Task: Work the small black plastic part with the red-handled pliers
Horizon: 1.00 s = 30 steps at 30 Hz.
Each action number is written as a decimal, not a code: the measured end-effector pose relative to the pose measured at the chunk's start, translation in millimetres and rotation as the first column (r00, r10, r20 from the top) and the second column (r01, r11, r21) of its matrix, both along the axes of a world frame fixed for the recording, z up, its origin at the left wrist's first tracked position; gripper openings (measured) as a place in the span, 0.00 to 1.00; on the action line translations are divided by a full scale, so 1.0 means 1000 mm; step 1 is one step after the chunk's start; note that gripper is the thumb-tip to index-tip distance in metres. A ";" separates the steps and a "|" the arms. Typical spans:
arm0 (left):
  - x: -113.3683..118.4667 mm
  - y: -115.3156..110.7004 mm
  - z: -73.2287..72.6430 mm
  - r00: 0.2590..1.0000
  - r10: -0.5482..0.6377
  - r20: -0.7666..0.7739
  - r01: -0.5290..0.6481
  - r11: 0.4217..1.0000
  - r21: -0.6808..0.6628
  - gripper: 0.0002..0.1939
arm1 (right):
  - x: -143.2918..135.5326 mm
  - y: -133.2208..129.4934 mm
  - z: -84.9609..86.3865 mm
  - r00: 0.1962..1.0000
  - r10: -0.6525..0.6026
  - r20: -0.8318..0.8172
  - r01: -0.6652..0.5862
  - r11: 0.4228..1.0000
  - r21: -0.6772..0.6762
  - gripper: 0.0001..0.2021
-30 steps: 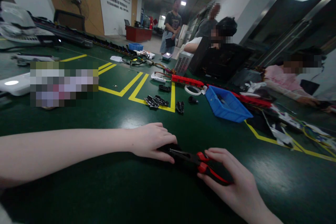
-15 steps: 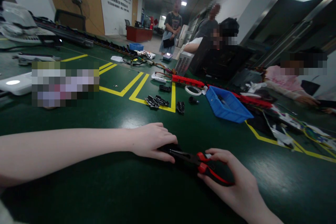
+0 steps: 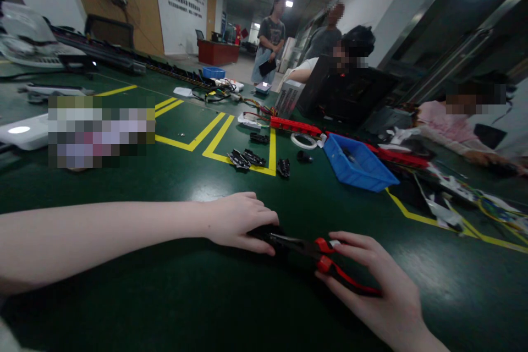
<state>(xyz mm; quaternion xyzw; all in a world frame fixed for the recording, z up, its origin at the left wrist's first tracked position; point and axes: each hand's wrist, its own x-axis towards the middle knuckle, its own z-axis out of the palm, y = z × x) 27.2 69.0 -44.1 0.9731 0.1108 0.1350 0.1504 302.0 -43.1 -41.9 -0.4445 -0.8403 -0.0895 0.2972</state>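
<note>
Grip of the right hand [image 3: 388, 289] was wrapped around the pliers [image 3: 324, 264] by their handles, right of lower centre, while the left hand [image 3: 243, 223] held a black part [image 3: 264, 232] at their tips near lower centre. Black pieces [image 3: 257, 158] lay mid-frame on the surface [image 3: 165, 297], left of a blue bin [image 3: 358, 170].

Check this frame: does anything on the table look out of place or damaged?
Mildly odd: one black part lies just outside the yellow tape outline, while three similar pieces lie in or across it. Damage: too small to tell.
</note>
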 end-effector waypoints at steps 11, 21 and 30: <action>0.000 0.000 0.000 1.000 -0.004 0.008 0.004 1.000 -0.016 0.16 | 0.000 0.000 0.003 1.000 0.017 0.001 -0.017 0.999 0.035 0.14; 0.000 -0.002 0.002 1.000 0.007 -0.006 -0.007 1.000 -0.024 0.16 | -0.002 -0.002 0.002 1.000 0.016 -0.019 -0.016 1.000 -0.002 0.17; 0.000 -0.002 0.002 1.000 0.007 -0.015 -0.007 1.000 -0.017 0.16 | -0.002 -0.001 0.001 1.000 0.028 -0.011 -0.028 1.000 0.001 0.18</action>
